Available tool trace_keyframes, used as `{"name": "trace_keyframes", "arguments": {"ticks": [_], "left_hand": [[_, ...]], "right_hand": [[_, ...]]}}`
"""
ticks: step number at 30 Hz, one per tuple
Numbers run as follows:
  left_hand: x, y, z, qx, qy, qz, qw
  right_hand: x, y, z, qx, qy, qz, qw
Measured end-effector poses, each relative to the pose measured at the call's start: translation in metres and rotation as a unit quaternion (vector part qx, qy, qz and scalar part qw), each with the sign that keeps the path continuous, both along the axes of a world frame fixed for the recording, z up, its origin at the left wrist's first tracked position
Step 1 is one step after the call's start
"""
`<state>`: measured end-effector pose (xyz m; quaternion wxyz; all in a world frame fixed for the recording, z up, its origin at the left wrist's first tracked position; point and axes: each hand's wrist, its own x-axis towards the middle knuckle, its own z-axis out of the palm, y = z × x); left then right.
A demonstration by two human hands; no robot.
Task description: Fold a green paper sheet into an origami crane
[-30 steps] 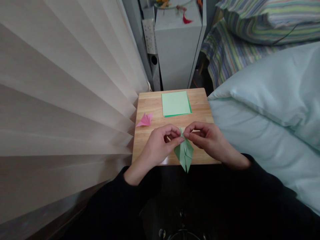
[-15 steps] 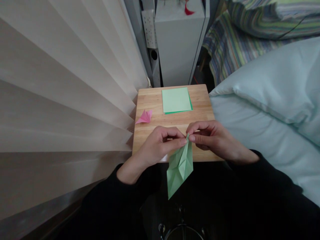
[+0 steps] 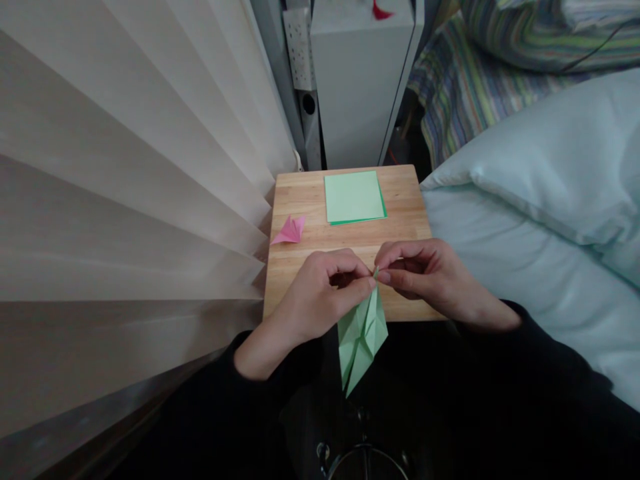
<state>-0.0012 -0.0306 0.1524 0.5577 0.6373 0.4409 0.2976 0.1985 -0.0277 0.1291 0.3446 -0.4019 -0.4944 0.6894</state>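
A light green folded origami paper (image 3: 363, 340) hangs point-up from my fingers, just past the near edge of the small wooden table (image 3: 400, 233). My left hand (image 3: 327, 290) pinches it near its upper tip between thumb and forefinger. Close against that, the thumb and forefinger of my right hand (image 3: 423, 273) grip the very tip. Creases and a long split run down the paper's lower part; its upper left side is hidden behind my left hand.
Green square paper sheets (image 3: 354, 197) lie stacked at the table's far side. A pink folded paper piece (image 3: 291, 230) sits at the left edge. A pleated curtain (image 3: 150, 167) borders the left, light blue bedding (image 3: 540, 200) the right, a grey cabinet (image 3: 360, 87) the back.
The green paper has turned slightly, and its lower end has shifted a little right. My left hand covers more of its upper left side. Both hands still pinch the tip.
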Motion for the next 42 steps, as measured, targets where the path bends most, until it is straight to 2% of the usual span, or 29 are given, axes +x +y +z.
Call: {"name": "trace_keyframes", "arguments": {"ticks": [13, 16, 20, 23, 25, 30, 34, 39, 42], "left_hand": [[-0.001, -0.002, 0.002, 0.049, 0.040, -0.027, 0.998], [-0.001, -0.001, -0.002, 0.083, 0.063, -0.027, 0.994], [0.000, 0.000, -0.011, 0.117, 0.082, 0.018, 0.990], [0.001, 0.002, -0.019, 0.087, 0.060, 0.035, 0.994], [0.001, 0.002, -0.023, 0.053, 0.027, 0.050, 0.997], [0.003, 0.003, -0.026, -0.014, -0.054, 0.089, 0.994], [0.002, 0.003, -0.024, -0.034, -0.075, 0.089, 0.993], [-0.004, 0.006, -0.025, 0.070, -0.003, 0.108, 0.992], [-0.006, 0.007, -0.027, 0.138, 0.028, 0.118, 0.983]], "right_hand": [[-0.008, -0.004, 0.001, 0.007, 0.007, -0.009, 1.000], [-0.010, -0.005, -0.001, 0.015, -0.015, -0.036, 0.999], [-0.014, -0.006, -0.005, 0.022, -0.040, -0.104, 0.994], [-0.017, -0.008, -0.009, 0.037, -0.037, -0.130, 0.990], [-0.017, -0.009, -0.012, 0.071, -0.055, -0.134, 0.987], [-0.012, -0.009, -0.015, 0.186, -0.156, -0.104, 0.965], [-0.009, -0.007, -0.010, 0.228, -0.193, -0.090, 0.950], [-0.006, -0.006, -0.007, 0.259, -0.207, -0.057, 0.942], [-0.006, -0.007, -0.009, 0.286, -0.222, -0.080, 0.928]]}}
